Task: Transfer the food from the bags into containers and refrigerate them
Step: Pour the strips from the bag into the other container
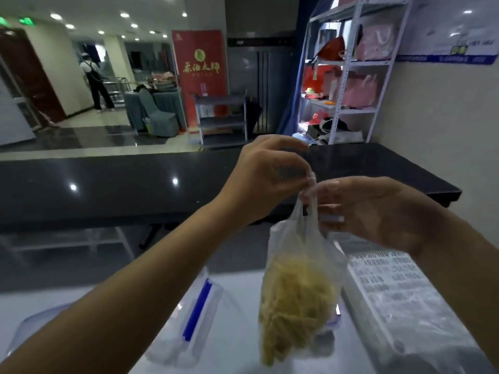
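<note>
Clear plastic bag (299, 268) of pale yellow noodle-like strips (294, 295), held up above a white table (243, 344); left hand (267, 179) and right hand (378, 209) both pinch its knotted top, fingertips close together. Beneath it: clear container lid with blue clip (197, 311) at left, printed sheet under clear plastic (388, 273) at right. Behind: black counter (108, 184), white metal shelving (348, 74) with red and pink goods, red banner (201, 76).

A red banner (199, 76) at upper centre bears large gold Chinese characters; printed sheet (383, 271) at lower right is too blurred to read.
</note>
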Available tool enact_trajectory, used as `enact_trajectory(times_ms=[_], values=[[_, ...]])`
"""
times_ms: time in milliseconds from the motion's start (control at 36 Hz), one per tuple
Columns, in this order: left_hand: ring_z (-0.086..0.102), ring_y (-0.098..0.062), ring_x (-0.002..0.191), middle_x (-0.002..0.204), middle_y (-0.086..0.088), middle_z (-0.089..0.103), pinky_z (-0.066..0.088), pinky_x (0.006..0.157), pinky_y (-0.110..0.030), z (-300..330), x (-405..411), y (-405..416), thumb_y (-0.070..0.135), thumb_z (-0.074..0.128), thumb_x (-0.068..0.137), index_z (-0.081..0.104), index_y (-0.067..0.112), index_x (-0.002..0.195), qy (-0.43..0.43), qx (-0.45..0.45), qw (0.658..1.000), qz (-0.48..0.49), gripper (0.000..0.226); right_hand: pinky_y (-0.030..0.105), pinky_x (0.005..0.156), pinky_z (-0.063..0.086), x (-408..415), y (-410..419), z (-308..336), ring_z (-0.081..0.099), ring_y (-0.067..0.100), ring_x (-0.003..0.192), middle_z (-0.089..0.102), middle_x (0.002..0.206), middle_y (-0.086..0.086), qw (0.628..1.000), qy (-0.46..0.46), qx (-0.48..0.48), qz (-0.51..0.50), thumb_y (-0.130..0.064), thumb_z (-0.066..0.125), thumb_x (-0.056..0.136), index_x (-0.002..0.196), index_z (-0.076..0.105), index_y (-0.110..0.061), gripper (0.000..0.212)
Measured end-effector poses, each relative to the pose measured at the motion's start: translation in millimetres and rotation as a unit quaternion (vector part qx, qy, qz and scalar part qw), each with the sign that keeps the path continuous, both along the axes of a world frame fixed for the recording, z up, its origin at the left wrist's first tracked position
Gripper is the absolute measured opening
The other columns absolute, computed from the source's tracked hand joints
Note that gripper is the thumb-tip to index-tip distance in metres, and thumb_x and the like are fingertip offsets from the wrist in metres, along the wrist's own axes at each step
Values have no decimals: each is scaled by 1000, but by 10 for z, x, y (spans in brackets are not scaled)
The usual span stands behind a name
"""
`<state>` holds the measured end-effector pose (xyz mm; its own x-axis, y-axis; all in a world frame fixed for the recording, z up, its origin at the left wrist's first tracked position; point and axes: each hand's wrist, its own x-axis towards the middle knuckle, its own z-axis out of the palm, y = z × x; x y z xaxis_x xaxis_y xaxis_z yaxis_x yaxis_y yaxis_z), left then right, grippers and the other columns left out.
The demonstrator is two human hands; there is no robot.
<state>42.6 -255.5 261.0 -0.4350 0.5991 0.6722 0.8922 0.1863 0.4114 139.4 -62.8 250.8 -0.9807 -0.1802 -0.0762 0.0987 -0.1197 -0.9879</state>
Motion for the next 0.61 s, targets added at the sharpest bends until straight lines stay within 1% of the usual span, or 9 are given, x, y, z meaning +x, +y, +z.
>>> enact_trajectory(times_ms=[28, 83, 139, 222, 278, 333, 417, 528, 611], values=[[54, -18, 121, 122, -3, 67, 48, 99, -42, -31, 9, -164, 22, 81, 81, 80, 15, 92, 3, -7, 1000, 3, 13, 40, 86, 57, -3, -158, -51, 68, 28, 103, 71, 114, 14, 999, -23, -31, 17, -31, 79, 70, 109, 76, -7, 47], [54, -17, 120, 122, -1, 67, 46, 101, -43, -104, 2, -473, 25, 80, 82, 80, 16, 92, 1, -34, 999, 11, 14, 40, 81, 57, -14, -433, -159, 69, 26, 97, 72, 108, 11, 993, -66, -89, 26, -30, 77, 71, 105, 76, -7, 41], [53, -14, 121, 123, 3, 67, 44, 103, -40, -206, -33, -756, 27, 78, 84, 80, 18, 93, -14, -58, 998, 23, 13, 43, 93, 51, -25, -667, -264, 66, 28, 101, 71, 110, 12, 986, -113, -124, 17, -29, 80, 69, 104, 74, -6, 42], [56, -7, 115, 118, 5, 67, 44, 99, -22, -414, -116, -1171, 26, 74, 89, 77, 19, 97, -62, -51, 995, 51, 11, 44, 106, 37, 3, -981, -424, 58, 27, 115, 69, 117, 12, 977, -162, -137, 10, -30, 90, 58, 106, 75, -6, 56], [60, -6, 109, 113, 6, 68, 46, 96, -19, -617, -207, -1461, 24, 71, 91, 76, 18, 101, -106, -38, 991, 78, 13, 45, 110, 33, 49, -1182, -516, 55, 28, 121, 66, 124, 11, 977, -170, -128, 24, -32, 89, 59, 111, 74, -7, 60], [63, -8, 105, 111, 6, 70, 51, 95, -25, -892, -323, -1745, 22, 69, 92, 75, 20, 108, -173, -37, 977, 117, 17, 47, 114, 29, 81, -1349, -571, 55, 28, 120, 64, 128, 11, 979, -167, -116, 32, -36, 85, 63, 116, 73, -8, 61], [63, -11, 111, 123, 4, 69, 49, 88, -17, -1414, -428, -2113, 19, 66, 93, 68, 23, 122, -288, -60, 936, 193, 30, 45, 104, 37, 90, -1513, -605, 58, 26, 112, 66, 124, 10, 982, -160, -94, 18, -40, 81, 63, 115, 73, -9, 61], [55, -22, 127, 139, -2, 59, 46, 103, -36, -2117, -430, -2432, 14, 63, 94, 59, 19, 135, -372, -123, 882, 261, 42, 45, 99, 40, 26, -1618, -592, 60, 25, 106, 69, 118, 10, 987, -157, -20, 0, -45, 79, 61, 105, 75, -11, 56], [51, -21, 131, 143, 1, 55, 46, 101, -34, -2406, -366, -2459, 12, 59, 95, 59, 25, 136, -415, -105, 862, 272, 43, 47, 104, 40, -81, -1647, -612, 61, 24, 104, 71, 112, 9, 986, -158, 52, -14, -47, 78, 62, 91, 76, -13, 45]])
